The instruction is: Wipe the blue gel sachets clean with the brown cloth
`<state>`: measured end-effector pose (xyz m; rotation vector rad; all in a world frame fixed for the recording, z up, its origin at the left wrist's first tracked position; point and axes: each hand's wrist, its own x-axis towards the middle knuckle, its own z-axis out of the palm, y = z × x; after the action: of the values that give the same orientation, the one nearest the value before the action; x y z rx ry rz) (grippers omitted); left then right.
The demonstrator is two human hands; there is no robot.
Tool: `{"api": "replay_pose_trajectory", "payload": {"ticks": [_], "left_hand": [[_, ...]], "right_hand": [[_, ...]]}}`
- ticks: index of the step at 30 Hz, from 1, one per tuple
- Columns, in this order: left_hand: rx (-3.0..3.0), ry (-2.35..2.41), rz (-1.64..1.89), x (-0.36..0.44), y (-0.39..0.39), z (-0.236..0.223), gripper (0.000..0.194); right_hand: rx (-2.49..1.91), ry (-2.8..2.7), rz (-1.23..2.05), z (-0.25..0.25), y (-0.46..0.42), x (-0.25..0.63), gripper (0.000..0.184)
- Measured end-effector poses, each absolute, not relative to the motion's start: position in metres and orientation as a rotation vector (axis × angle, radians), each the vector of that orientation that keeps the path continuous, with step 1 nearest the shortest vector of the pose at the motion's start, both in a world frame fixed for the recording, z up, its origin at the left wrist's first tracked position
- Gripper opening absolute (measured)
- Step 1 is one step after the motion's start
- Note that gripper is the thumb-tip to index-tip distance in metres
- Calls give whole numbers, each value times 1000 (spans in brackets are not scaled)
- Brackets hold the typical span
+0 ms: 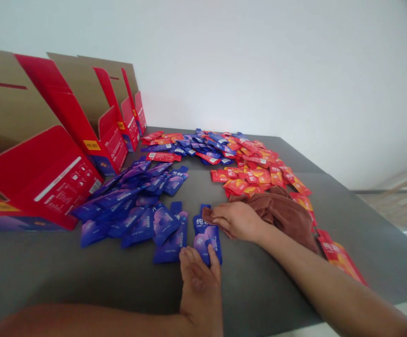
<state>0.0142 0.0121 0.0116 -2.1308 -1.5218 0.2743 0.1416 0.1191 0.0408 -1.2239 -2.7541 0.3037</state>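
Observation:
A blue-purple pouch with a short neck lies flat on the dark grey table. My left hand grips its lower end, the thumb on top and the fingers along the left edge. My right hand is closed on a brown cloth. A bunched corner of it touches the upper part of the pouch, while the rest trails rightward under my forearm. Just left of my hands spreads a heap of similar blue pouches, the closest one almost against my left fingers.
Open red cartons with raised flaps stand in a row at the left. Red-orange pouches curve along the back and right, mixed with blue ones. One red pouch lies by my right forearm. A white wall rises behind the table.

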Motion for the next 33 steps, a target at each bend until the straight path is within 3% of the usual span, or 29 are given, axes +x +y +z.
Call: {"api": "replay_pose_trajectory", "payload": {"ticks": [3,8,12,15,19,28,33], "left_hand": [[-2139,-1509,303,13,12,11,42],[-2047,-1432,308,12,11,6,44],[-2049,-1398,299,12,10,3,42],[-2015,-1378,305,12,10,3,44],[-2062,-1418,341,13,11,5,43],[-2045,-1432,301,12,13,7,46],[-1982,-1353,293,8,14,1,44]], "right_hand": [[-990,-2826,385,42,118,139,19],[-1249,-2770,269,44,119,139,22],[-982,-2842,372,45,118,140,19],[-1147,-2814,195,45,116,138,25],[-951,-2890,199,42,118,135,23],[-1322,-2743,53,47,139,152,24],[-1414,-2565,187,52,142,163,17]]}}
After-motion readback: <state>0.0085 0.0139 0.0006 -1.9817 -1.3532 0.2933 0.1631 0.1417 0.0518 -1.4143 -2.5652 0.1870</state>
